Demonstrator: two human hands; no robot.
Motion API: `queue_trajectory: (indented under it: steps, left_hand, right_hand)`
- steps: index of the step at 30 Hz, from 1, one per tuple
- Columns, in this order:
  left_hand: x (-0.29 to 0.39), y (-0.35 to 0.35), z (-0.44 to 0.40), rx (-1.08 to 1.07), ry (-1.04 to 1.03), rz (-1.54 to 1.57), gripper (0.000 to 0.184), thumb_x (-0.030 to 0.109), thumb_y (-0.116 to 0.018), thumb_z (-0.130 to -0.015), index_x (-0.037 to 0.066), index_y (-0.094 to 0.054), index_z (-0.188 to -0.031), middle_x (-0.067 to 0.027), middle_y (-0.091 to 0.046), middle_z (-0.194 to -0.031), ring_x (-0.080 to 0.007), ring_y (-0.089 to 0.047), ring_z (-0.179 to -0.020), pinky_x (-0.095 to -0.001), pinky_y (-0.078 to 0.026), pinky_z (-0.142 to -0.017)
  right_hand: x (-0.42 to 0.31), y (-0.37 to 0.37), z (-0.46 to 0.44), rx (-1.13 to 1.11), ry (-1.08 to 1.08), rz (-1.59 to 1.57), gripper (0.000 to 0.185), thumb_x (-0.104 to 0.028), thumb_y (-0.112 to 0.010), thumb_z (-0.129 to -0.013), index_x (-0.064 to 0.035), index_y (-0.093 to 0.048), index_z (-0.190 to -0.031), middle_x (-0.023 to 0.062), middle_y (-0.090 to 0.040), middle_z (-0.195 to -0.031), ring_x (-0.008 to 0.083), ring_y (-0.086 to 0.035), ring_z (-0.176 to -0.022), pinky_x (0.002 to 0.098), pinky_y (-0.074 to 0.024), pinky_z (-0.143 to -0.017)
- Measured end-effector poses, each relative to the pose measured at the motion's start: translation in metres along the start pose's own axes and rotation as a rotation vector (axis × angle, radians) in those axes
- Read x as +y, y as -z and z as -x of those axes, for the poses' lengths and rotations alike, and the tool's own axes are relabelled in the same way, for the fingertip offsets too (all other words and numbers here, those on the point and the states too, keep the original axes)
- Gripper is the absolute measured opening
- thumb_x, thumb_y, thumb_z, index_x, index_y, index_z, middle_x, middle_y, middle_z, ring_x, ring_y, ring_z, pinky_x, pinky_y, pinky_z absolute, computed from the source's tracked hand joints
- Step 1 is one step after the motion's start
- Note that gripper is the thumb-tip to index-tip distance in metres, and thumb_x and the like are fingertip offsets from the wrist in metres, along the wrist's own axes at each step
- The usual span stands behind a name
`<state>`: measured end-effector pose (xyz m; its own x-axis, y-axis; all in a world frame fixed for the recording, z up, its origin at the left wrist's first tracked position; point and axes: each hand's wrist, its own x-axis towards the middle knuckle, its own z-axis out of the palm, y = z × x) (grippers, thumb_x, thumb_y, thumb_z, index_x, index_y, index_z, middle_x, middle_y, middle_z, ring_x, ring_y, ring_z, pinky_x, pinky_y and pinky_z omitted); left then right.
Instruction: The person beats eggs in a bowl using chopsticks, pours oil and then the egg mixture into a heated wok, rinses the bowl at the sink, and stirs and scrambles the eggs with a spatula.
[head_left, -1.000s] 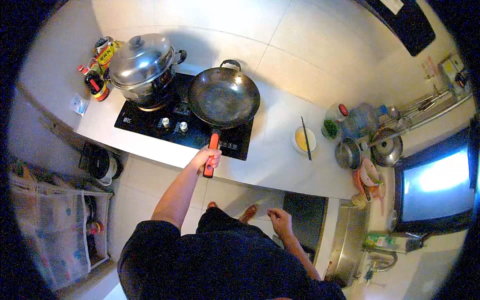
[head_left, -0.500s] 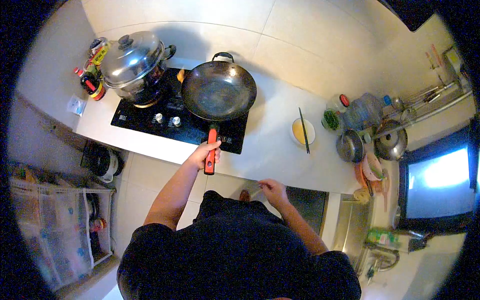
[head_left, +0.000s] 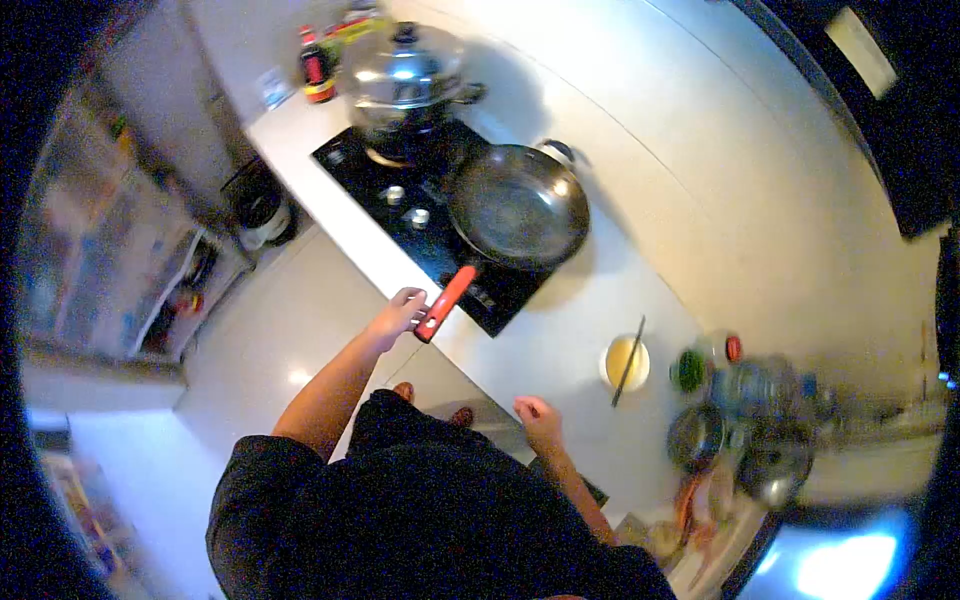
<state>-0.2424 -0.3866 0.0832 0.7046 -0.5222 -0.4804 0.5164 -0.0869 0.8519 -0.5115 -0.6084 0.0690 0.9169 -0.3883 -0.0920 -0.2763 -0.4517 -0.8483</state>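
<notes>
Plain black short-sleeved top

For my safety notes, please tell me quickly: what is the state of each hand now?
Left hand: open, beside the red wok handle; contact cannot be told.
Right hand: loosely closed, nothing visible held.

No lettering is reading clearly: the label on the dark bottle, the markings on the black cooktop and the pale sticker overhead are all blurring.
</notes>
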Motion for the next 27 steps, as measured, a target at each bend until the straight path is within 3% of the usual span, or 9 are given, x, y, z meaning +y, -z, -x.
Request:
queue_trajectory:
  steps: [4,8,11,15,19,20,27]
  left_hand:
    - [-0.036,0.057,0.051,0.295,0.062,0.2,0.043,0.031,-0.051,-0.087,0.001,-0.042,-0.115,-0.0158,-0.055,-0.094,-0.0241,-0.059,-0.08,-0.0339,-0.052,-0.066]
    - [-0.077,0.123,0.105,0.474,0.167,0.21,0.036,0.026,-0.052,-0.086,0.001,-0.045,-0.111,-0.0155,-0.055,-0.093,-0.0245,-0.059,-0.078,-0.0348,-0.052,-0.066]
    - [-0.102,0.175,0.123,0.657,0.206,0.335,0.032,0.024,-0.053,-0.085,0.002,-0.046,-0.108,-0.0151,-0.056,-0.093,-0.0243,-0.06,-0.076,-0.0342,-0.052,-0.065]
    - [-0.108,0.238,0.12,0.642,0.077,0.447,0.029,0.023,-0.053,-0.085,0.002,-0.048,-0.105,-0.0142,-0.057,-0.091,-0.0242,-0.06,-0.077,-0.0329,-0.052,-0.065]
    - [-0.053,0.31,0.095,0.589,0.089,0.362,0.025,0.021,-0.052,-0.086,0.002,-0.05,-0.102,-0.0127,-0.058,-0.088,-0.0225,-0.059,-0.073,-0.0334,-0.052,-0.064]
    - [-0.046,0.332,0.092,0.588,0.047,0.355,0.024,0.021,-0.052,-0.086,0.002,-0.05,-0.101,-0.0126,-0.058,-0.087,-0.0223,-0.059,-0.072,-0.0334,-0.052,-0.064]
    - [0.025,0.463,0.044,0.617,0.014,0.204,0.023,0.019,-0.051,-0.085,0.001,-0.05,-0.1,-0.0114,-0.058,-0.083,-0.0198,-0.059,-0.068,-0.0309,-0.051,-0.059]
  right_hand:
    - [-0.028,-0.01,-0.038,-0.148,-0.011,-0.145,0.015,-0.007,-0.054,-0.083,0.0009,-0.061,-0.094,0.0097,-0.064,-0.081,0.0136,-0.061,-0.073,0.0246,-0.0485,-0.064]
    - [-0.091,-0.021,-0.087,-0.127,0.191,-0.085,0.016,-0.005,-0.054,-0.082,0.0,-0.06,-0.096,0.0106,-0.064,-0.081,0.0141,-0.061,-0.07,0.026,-0.0476,-0.064]
    - [-0.148,-0.033,-0.123,-0.03,0.197,-0.211,0.018,-0.003,-0.051,-0.082,-0.001,-0.06,-0.098,0.01,-0.064,-0.083,0.0127,-0.057,-0.066,0.0246,-0.0467,-0.061]
    - [-0.203,-0.073,-0.159,0.018,0.254,-0.303,0.02,0.001,-0.052,-0.081,-0.0004,-0.059,-0.1,0.0087,-0.063,-0.086,0.0086,-0.054,-0.065,0.0203,-0.0445,-0.058]
    - [-0.258,-0.153,-0.193,-0.022,0.268,-0.164,0.02,0.001,-0.052,-0.081,0.0,-0.059,-0.099,0.0087,-0.063,-0.085,0.0098,-0.057,-0.069,0.021,-0.0455,-0.058]
    - [-0.266,-0.177,-0.197,-0.052,0.253,-0.22,0.022,0.002,-0.05,-0.082,-0.0006,-0.058,-0.102,0.0069,-0.062,-0.085,0.0065,-0.05,-0.06,0.0185,-0.0418,-0.054]
    - [-0.335,-0.276,-0.251,-0.206,0.309,-0.109,0.025,0.004,-0.05,-0.08,-0.0002,-0.056,-0.104,0.0093,-0.061,-0.091,0.0105,-0.057,-0.069,0.0228,-0.0485,-0.061]
